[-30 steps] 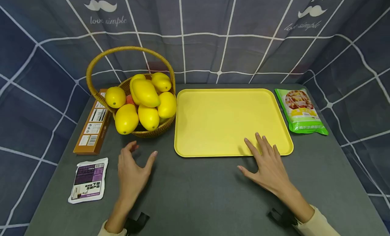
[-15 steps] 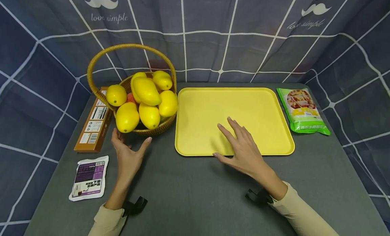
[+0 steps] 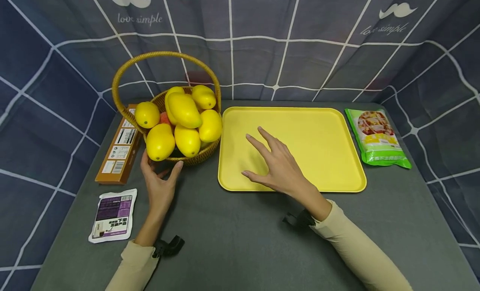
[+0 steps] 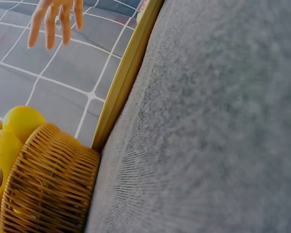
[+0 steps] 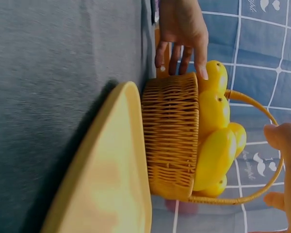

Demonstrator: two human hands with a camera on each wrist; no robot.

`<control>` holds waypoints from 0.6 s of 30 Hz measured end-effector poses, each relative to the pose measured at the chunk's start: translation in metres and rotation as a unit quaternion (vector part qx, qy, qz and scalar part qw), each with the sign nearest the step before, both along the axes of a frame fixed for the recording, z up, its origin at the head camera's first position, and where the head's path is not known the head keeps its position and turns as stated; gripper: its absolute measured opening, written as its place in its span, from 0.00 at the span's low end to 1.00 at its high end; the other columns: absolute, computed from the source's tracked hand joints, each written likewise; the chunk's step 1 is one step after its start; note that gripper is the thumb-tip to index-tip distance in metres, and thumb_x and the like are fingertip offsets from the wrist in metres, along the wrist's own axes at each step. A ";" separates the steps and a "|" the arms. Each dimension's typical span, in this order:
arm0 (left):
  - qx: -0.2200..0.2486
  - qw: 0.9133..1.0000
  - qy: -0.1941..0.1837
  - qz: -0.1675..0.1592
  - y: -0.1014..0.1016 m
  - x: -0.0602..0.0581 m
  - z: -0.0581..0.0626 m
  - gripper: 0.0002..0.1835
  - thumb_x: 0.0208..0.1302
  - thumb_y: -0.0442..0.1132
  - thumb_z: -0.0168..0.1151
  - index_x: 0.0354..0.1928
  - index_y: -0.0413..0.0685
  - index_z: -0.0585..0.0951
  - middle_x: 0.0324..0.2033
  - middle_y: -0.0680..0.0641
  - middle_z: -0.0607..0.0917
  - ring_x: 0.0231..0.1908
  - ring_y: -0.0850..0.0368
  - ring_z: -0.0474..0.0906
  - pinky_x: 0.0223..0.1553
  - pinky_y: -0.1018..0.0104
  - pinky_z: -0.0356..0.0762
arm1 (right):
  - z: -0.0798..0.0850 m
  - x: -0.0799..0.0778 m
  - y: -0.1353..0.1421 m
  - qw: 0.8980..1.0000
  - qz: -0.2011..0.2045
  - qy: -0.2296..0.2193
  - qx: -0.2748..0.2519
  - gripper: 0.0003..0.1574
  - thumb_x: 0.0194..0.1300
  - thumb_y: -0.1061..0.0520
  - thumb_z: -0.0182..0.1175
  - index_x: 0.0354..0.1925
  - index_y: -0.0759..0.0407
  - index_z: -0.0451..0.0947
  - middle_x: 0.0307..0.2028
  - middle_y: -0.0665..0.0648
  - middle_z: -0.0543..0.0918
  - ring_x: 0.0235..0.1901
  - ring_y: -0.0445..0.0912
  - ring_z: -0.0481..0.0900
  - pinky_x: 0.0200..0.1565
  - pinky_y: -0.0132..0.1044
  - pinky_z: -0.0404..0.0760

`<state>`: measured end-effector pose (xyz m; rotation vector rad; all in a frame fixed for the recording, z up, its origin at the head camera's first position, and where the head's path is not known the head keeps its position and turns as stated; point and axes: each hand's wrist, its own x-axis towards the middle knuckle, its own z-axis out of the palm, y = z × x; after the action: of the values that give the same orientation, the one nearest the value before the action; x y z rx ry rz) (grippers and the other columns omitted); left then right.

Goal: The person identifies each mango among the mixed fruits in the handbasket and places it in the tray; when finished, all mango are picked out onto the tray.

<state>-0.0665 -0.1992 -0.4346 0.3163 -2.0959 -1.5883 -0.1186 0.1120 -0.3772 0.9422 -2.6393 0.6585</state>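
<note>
A wicker basket [image 3: 195, 158] with a tall looped handle stands at the back left, heaped with several yellow mango-like fruits [image 3: 184, 111] and a bit of something red among them. My left hand [image 3: 159, 189] is at the basket's front left side, fingers extended and thumb apart, close to the front-left yellow fruit [image 3: 160, 142]. Whether its fingertips touch the basket is hard to tell. My right hand [image 3: 279, 168] hovers over the yellow tray [image 3: 318, 149] with spread fingers and holds nothing. In the right wrist view, the left hand [image 5: 184, 34] reaches down by the wicker wall [image 5: 169, 136].
Left of the basket lies a brown box [image 3: 119, 153] with white labels. A white and purple pouch [image 3: 113, 216] is in front of it. A green food packet [image 3: 378, 136] rests right of the tray. A grid-patterned curtain [image 3: 255, 61] closes off the back and sides.
My left hand has moved forward to the basket's front left side. My right hand has moved left and forward across the tray. The basket and fruits appear unmoved.
</note>
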 end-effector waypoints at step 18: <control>-0.002 0.998 0.057 0.029 0.003 -0.003 0.007 0.40 0.58 0.32 0.71 0.70 0.40 0.62 0.55 0.57 0.65 0.53 0.53 0.69 0.49 0.58 0.77 | 0.010 -0.057 -0.063 0.985 0.062 -0.140 -0.077 0.53 0.58 0.32 0.66 0.75 0.36 0.55 0.75 0.56 0.54 0.70 0.54 0.64 0.64 0.53 0.71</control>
<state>-0.0693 -0.1964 -0.4272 0.2768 -1.9862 -1.5306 -0.1756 0.0487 -0.3670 1.0427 -2.7305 1.0823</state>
